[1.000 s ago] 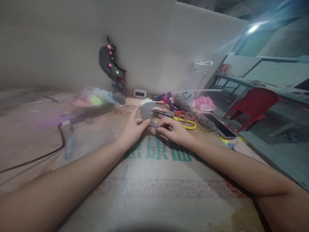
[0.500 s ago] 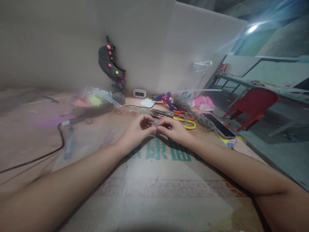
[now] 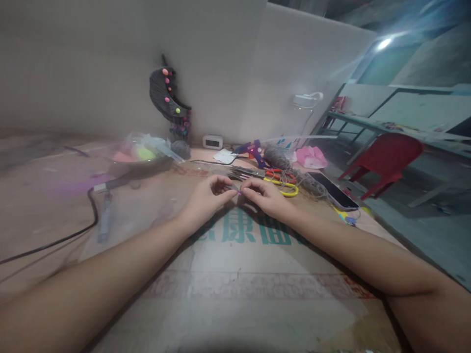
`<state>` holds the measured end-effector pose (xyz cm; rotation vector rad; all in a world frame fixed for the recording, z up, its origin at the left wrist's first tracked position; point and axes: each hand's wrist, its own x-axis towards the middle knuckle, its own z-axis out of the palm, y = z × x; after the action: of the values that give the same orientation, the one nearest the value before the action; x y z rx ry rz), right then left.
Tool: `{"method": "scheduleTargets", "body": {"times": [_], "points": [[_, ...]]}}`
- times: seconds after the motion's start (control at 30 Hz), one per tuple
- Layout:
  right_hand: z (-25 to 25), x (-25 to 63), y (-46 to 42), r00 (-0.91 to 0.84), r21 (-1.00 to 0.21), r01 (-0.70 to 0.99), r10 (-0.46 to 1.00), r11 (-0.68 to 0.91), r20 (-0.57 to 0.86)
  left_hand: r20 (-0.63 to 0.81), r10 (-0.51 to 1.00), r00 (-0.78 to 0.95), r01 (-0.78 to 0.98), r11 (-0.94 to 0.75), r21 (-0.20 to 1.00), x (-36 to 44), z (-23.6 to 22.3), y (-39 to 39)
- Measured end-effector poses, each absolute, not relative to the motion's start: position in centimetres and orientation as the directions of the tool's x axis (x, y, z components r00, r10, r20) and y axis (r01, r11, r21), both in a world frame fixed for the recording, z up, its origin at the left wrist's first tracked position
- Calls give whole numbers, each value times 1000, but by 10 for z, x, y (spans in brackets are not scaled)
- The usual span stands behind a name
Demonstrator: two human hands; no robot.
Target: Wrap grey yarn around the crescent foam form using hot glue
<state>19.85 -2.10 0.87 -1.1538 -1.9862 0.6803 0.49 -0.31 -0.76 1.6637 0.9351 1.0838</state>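
My left hand [image 3: 211, 198] is closed in a pinch above the cardboard sheet [image 3: 235, 262]. Its thumb and fingers meet on a small purple piece [image 3: 239, 192], too tiny for me to tell its kind. A sliver of something grey shows just above the thumb. Opposite it, my right hand [image 3: 267, 197] is also pinched, its fingertips right against the purple piece; what lies between them is hidden. Just beyond the right hand lie yellow-handled scissors [image 3: 290, 189] and orange-handled scissors [image 3: 281, 174], with grey yarn [image 3: 277, 158] tangled over them.
Behind the hands are a purple glue gun [image 3: 253, 149], a small digital clock [image 3: 212, 142] and a clear bottle [image 3: 302, 115]. A phone [image 3: 336, 191] lies at right. To the left stand a bowl [image 3: 142, 164] of bright pieces and a black cable [image 3: 93, 213]. A dark crescent ornament [image 3: 160, 95] hangs on the partition.
The right fingertips have drawn very slightly back from the left thumb, and more of the purple piece shows between the hands. Everything else stays in place.
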Motion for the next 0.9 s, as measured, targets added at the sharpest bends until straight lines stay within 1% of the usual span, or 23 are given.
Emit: {"method": "scheduleTargets", "body": {"times": [0.23,0.53,0.7,0.9], "points": [[6,199,-21,-286,-764,497,909,412,304,218,928,301,100,-259,961,6,-1,-6],[10,199,-20,-307,-671,573,882,471,357,212,927,308,57,-240,969,6,-1,-7],[9,198,-21,-314,-676,577,888,459,335,242,919,311,24,-262,965,6,-3,-6],[8,198,-20,-333,-694,569,895,441,296,251,915,316,40,-277,960,6,-4,-5]]}}
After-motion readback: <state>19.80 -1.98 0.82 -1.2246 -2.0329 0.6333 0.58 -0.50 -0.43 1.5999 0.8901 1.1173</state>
